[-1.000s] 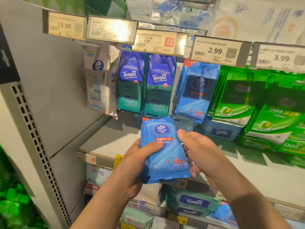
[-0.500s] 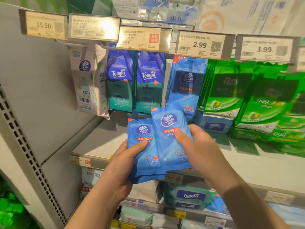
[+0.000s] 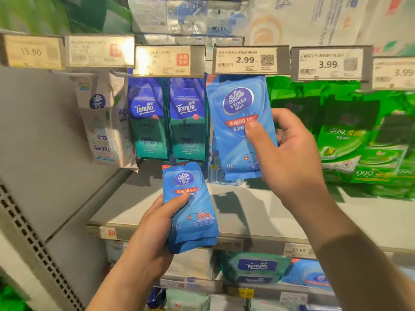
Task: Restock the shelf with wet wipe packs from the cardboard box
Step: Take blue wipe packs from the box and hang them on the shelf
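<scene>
Right hand pinches one blue wet wipe pack raised beneath the 2.99 price tag, seemingly mid-hanging, needing its top hole threaded onto the hook, while left hand grips the remaining packs above the shelf.

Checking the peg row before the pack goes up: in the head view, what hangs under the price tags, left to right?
White Vinda paper pack → two blue-and-teal Tempo packs → blue Vinda wet wipe pack pinched in the right hand → green 999 wipe packs.
</scene>
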Available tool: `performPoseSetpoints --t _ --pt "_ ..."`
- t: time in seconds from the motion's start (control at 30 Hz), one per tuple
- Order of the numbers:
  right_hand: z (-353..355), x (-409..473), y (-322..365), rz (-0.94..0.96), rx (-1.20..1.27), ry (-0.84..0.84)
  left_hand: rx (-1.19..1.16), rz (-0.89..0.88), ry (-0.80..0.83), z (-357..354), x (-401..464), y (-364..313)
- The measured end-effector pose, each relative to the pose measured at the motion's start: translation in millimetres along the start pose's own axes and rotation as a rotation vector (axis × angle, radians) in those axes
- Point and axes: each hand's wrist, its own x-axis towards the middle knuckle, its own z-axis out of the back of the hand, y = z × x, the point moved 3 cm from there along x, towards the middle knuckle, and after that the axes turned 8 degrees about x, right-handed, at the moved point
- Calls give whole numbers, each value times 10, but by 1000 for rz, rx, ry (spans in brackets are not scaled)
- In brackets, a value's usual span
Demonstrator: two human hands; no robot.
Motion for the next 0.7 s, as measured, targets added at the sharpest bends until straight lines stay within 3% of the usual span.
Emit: performPoseSetpoints --t 0.33,0.57,0.7 --pt "37 84 -329 -111 -100 -135 -6 3 -3 -55 -32 -68" --pt "-47 22 -513 -224 -30 -56 -9 29 -47 -62 -49 -86" --pt "-101 71 -621 -241 -114 -10 -4 30 -73 -42 -64 -119"
